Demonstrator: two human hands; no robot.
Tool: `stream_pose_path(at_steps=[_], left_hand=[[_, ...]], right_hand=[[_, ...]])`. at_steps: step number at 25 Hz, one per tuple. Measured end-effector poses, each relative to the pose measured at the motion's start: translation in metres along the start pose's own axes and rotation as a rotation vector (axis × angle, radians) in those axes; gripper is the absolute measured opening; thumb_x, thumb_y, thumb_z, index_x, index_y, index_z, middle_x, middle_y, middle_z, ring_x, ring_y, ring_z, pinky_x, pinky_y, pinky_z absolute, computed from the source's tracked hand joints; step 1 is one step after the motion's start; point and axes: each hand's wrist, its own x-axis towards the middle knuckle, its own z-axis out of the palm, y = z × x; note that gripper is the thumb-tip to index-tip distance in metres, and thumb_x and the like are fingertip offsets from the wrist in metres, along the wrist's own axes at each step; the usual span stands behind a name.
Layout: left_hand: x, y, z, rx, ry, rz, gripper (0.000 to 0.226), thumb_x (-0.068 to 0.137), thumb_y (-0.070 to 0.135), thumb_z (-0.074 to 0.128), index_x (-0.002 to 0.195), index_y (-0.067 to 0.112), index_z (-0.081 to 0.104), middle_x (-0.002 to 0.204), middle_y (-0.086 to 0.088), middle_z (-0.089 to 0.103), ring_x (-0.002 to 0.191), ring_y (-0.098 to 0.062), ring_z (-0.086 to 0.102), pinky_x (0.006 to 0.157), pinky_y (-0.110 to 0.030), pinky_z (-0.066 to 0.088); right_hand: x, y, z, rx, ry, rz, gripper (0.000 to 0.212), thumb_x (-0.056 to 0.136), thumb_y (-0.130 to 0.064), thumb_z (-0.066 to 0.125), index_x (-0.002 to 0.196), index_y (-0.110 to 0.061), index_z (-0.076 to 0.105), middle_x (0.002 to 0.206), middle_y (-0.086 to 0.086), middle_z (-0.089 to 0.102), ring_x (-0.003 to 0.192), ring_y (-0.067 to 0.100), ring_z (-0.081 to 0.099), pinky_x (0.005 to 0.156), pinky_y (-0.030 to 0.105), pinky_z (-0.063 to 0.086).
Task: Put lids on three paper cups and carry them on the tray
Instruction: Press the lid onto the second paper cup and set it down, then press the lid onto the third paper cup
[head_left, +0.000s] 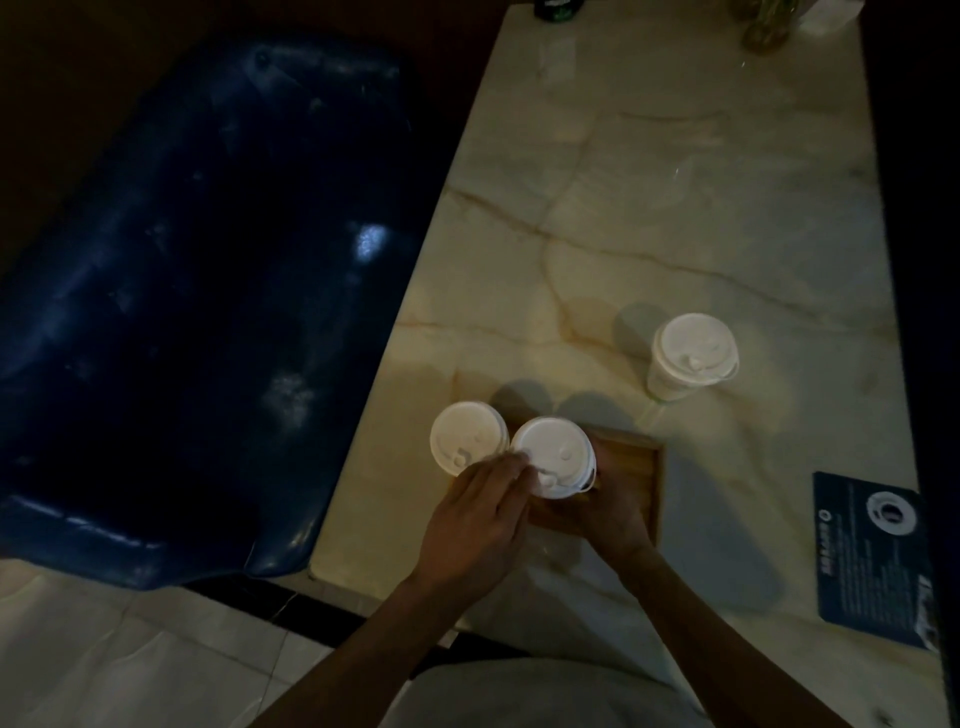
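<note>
A pale marble surface (675, 197) with brown veins fills the middle and right. At nine o'clock a dark blue glossy seat (197, 291) lies beside its left edge. At four o'clock a dark printed card (872, 556) rests flat on the marble. At twelve to one o'clock, dim bottles (766, 26) stand at the far edge. Light floor tiles (130, 649) show at seven o'clock.
</note>
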Motion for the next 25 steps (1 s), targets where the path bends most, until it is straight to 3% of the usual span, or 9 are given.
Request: stream_pose_path(at_steps=[3, 5, 7, 10, 13, 15, 17, 21, 25], left_hand=[[0.0, -0.001, -0.001, -0.044, -0.007, -0.018, 0.038, 0.09, 0.021, 0.063, 0.126, 0.007, 0.065, 0.132, -0.013, 0.063, 0.116, -0.028, 0.063, 0.096, -0.038, 0.053], [0.0, -0.001, -0.003, -0.073, -0.027, -0.038, 0.04, 0.09, 0.024, 0.063, 0.127, 0.01, 0.064, 0.133, -0.012, 0.062, 0.12, -0.027, 0.061, 0.098, -0.036, 0.051], [0.0, -0.001, -0.006, -0.098, -0.03, -0.058, 0.037, 0.091, 0.026, 0.061, 0.125, 0.011, 0.065, 0.131, -0.011, 0.062, 0.12, -0.025, 0.06, 0.099, -0.034, 0.05], [0.007, -0.005, -0.012, -0.124, 0.006, -0.044, 0.029, 0.091, 0.024, 0.062, 0.115, 0.01, 0.068, 0.121, -0.011, 0.064, 0.112, -0.025, 0.06, 0.096, -0.032, 0.048], [0.031, -0.01, -0.02, -0.184, -0.021, -0.046, 0.029, 0.092, 0.031, 0.057, 0.112, 0.013, 0.067, 0.118, -0.005, 0.063, 0.108, -0.019, 0.058, 0.092, -0.027, 0.046], [0.059, -0.013, -0.023, -0.248, -0.09, -0.078, 0.033, 0.092, 0.037, 0.051, 0.115, 0.018, 0.065, 0.12, 0.0, 0.062, 0.106, -0.016, 0.059, 0.089, -0.027, 0.047], [0.09, -0.015, -0.021, -0.317, -0.188, -0.023, 0.035, 0.091, 0.037, 0.052, 0.12, 0.021, 0.063, 0.123, 0.003, 0.06, 0.107, -0.016, 0.059, 0.09, -0.028, 0.047], [0.157, -0.012, -0.001, -0.266, -0.372, 0.197, 0.037, 0.09, 0.038, 0.061, 0.125, 0.025, 0.06, 0.126, 0.007, 0.059, 0.109, -0.015, 0.06, 0.092, -0.031, 0.046], [0.205, 0.002, 0.022, -0.245, -0.325, 0.302, 0.042, 0.084, 0.039, 0.068, 0.122, 0.023, 0.063, 0.124, 0.004, 0.061, 0.112, -0.016, 0.058, 0.094, -0.033, 0.047]], right_hand=[[0.001, -0.009, -0.004, -0.007, -0.002, -0.048, 0.089, 0.054, -0.021, 0.096, 0.123, -0.04, 0.044, 0.126, -0.009, 0.058, 0.114, -0.013, 0.053, 0.098, 0.004, 0.039], [-0.001, -0.018, -0.008, -0.012, -0.009, -0.082, 0.086, 0.053, -0.024, 0.095, 0.122, -0.04, 0.045, 0.123, -0.015, 0.058, 0.112, -0.018, 0.053, 0.097, 0.005, 0.041], [-0.005, -0.026, -0.013, -0.017, 0.002, -0.099, 0.086, 0.053, -0.029, 0.095, 0.122, -0.039, 0.046, 0.122, -0.016, 0.057, 0.11, -0.011, 0.057, 0.099, 0.015, 0.047], [-0.011, -0.029, -0.028, -0.074, 0.007, -0.042, 0.07, 0.053, -0.047, 0.084, 0.115, -0.046, 0.049, 0.115, -0.026, 0.055, 0.106, -0.014, 0.056, 0.09, 0.002, 0.04], [-0.012, -0.015, -0.053, -0.208, -0.07, 0.081, 0.064, 0.071, -0.013, 0.082, 0.127, -0.028, 0.056, 0.124, -0.005, 0.064, 0.119, 0.014, 0.061, 0.089, 0.015, 0.041], [-0.009, -0.006, -0.074, -0.293, -0.104, 0.156, 0.06, 0.079, -0.01, 0.079, 0.135, -0.014, 0.056, 0.128, 0.009, 0.065, 0.117, 0.024, 0.063, 0.093, 0.026, 0.047], [-0.006, -0.001, -0.094, -0.317, -0.114, 0.216, 0.055, 0.083, -0.016, 0.077, 0.134, -0.013, 0.057, 0.123, 0.012, 0.068, 0.112, 0.027, 0.065, 0.095, 0.032, 0.049], [0.003, 0.006, -0.139, -0.463, -0.13, 0.337, 0.053, 0.085, -0.037, 0.073, 0.134, -0.023, 0.055, 0.124, 0.005, 0.065, 0.109, 0.02, 0.064, 0.086, 0.025, 0.047], [0.024, 0.014, -0.175, -0.449, -0.004, 0.441, 0.074, 0.078, -0.043, 0.078, 0.141, -0.025, 0.044, 0.133, 0.007, 0.059, 0.116, 0.023, 0.059, 0.087, 0.027, 0.046]])
